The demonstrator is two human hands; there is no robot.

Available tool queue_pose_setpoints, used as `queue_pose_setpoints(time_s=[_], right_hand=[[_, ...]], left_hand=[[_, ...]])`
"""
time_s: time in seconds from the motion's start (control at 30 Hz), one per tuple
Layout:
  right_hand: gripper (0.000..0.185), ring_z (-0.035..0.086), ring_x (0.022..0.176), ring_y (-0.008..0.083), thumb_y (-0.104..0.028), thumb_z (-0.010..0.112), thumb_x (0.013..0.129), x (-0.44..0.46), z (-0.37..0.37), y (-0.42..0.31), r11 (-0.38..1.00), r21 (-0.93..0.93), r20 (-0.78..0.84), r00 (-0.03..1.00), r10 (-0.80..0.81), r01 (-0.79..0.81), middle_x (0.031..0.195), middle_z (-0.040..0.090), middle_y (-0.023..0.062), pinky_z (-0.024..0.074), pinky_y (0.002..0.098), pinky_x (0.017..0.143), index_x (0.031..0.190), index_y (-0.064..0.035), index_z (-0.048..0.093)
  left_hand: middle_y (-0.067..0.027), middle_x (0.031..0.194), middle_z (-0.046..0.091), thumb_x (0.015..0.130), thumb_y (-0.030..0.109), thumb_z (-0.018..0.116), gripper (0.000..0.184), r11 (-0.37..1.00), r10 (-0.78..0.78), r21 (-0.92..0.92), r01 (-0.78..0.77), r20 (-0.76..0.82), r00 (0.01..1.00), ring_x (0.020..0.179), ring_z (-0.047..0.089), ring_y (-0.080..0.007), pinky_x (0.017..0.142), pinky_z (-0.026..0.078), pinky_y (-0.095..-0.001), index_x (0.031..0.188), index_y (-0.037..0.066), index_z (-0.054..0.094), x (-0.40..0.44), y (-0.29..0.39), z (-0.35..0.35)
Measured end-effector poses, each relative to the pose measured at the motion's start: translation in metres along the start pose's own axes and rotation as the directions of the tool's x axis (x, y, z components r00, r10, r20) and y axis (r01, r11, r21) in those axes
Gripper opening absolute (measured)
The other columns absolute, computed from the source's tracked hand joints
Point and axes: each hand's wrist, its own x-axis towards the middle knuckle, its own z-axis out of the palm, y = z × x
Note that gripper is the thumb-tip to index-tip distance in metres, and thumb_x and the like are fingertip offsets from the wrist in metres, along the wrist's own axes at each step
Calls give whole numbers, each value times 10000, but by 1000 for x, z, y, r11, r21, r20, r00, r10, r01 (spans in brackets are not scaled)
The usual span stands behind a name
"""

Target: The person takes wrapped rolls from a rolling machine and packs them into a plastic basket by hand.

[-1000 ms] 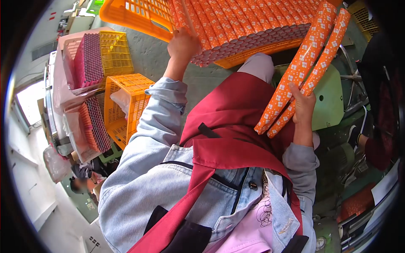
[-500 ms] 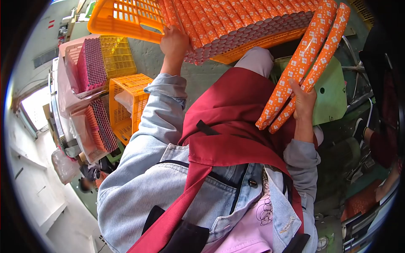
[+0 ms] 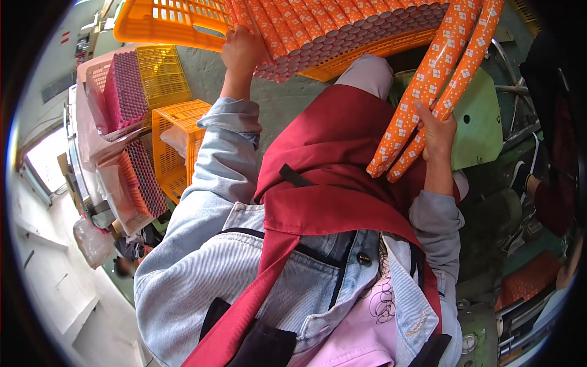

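My right hand (image 3: 438, 131) is closed around two long orange tubes (image 3: 426, 79) patterned with white squares and dots, held slantwise over my lap. Their upper ends run out of the top of the view. At the upper left, my left hand (image 3: 242, 50) is closed on the edge of an orange plastic crate (image 3: 165, 27), right beside a stack of matching tubes (image 3: 306, 24). Its fingertips are partly hidden. The stacked tubes lie in rows with their round grey ends facing me.
A yellow crate (image 3: 162, 73) and another orange crate (image 3: 183, 137) stand at the left, near pink tubes (image 3: 125, 92) and more orange tubes (image 3: 142, 177). A green stool seat (image 3: 477, 122) is at my right. Another person's shoe (image 3: 518, 177) shows at the far right.
The whole view has shifted slightly, with the crate and stack a little further up and left. Both hands keep their holds; the two tubes have barely moved.
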Motion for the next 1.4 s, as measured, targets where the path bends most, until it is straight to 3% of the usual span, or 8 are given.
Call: queue_pose_setpoints(time_s=[0.83, 0.93, 1.0, 1.07, 1.1, 1.13, 1.23, 1.4], right_hand=[[191, 555, 598, 50, -48, 755, 767, -8, 12, -7, 998, 43, 63, 997, 45, -48, 783, 637, -4, 452, 206, 537, 897, -50, 615], [208, 550, 599, 50, -68, 764, 763, -18, 6, -17, 999, 39, 107, 994, 28, -32, 769, 623, -12, 450, 206, 533, 901, -45, 610], [231, 550, 599, 50, -68, 768, 759, -19, 7, -20, 995, 77, 138, 989, 45, -56, 777, 623, -4, 450, 203, 525, 929, -51, 613], [235, 552, 600, 49, -67, 766, 759, -22, 1, -22, 994, 99, 111, 993, 27, -38, 778, 624, -2, 452, 202, 523, 935, -52, 612], [239, 553, 601, 49, -65, 765, 759, -23, -2, -22, 992, 125, 109, 994, 22, -36, 780, 625, 1, 453, 201, 521, 941, -53, 611], [244, 554, 602, 49, -64, 764, 759, -23, -3, -21, 988, 151, 106, 994, 21, -37, 781, 626, 3, 454, 200, 519, 948, -54, 610], [270, 594, 654, 91, -70, 759, 753, -25, -5, -15, 991, 129, -17, 1000, -17, 19, 818, 640, 29, 496, 246, 568, 970, -20, 605], [305, 613, 660, 113, -92, 766, 735, -32, -33, -3, 984, 100, -241, 963, -117, 145, 834, 647, 46, 515, 270, 579, 973, 2, 600]], left_hand=[[-254, 1073, 567, 831, 383, 566, 410, 992, 122, -13, -125, -125, 985, 860, 640, -409, 752, 516, -517, 949, -7, 603, -2, -12, -5], [-222, 1020, 604, 860, 338, 587, 345, 953, 231, -159, -259, -174, 957, 793, 653, -335, 693, 524, -442, 932, 2, 618, -24, 35, -40], [-112, 873, 626, 900, 282, 592, 276, 796, 280, -567, -212, 34, 959, 781, 618, -164, 663, 512, -331, 973, 16, 613, -49, 73, -60], [-36, 808, 594, 921, 238, 589, 218, 514, 469, -843, 156, 429, 772, 722, 568, -99, 609, 484, -259, 984, 30, 598, -100, 109, -56], [-1, 874, 578, 914, 224, 614, 227, 435, 631, -892, 125, 400, 664, 764, 566, -114, 634, 496, -261, 1054, 52, 566, -129, 123, -48], [-8, 981, 576, 891, 199, 650, 310, 504, 564, -758, 414, 652, 508, 861, 562, -116, 694, 507, -267, 1133, 55, 521, -158, 145, -53], [-23, 1067, 559, 864, 187, 685, 389, 325, 748, -925, 198, 379, 544, 946, 544, -114, 744, 511, -278, 1168, 51, 482, -207, 165, -37], [-42, 996, 582, 839, 134, 693, 397, 299, 792, -772, 561, 529, 305, 864, 573, -113, 728, 507, -274, 1163, 44, 481, -238, 194, -21]])
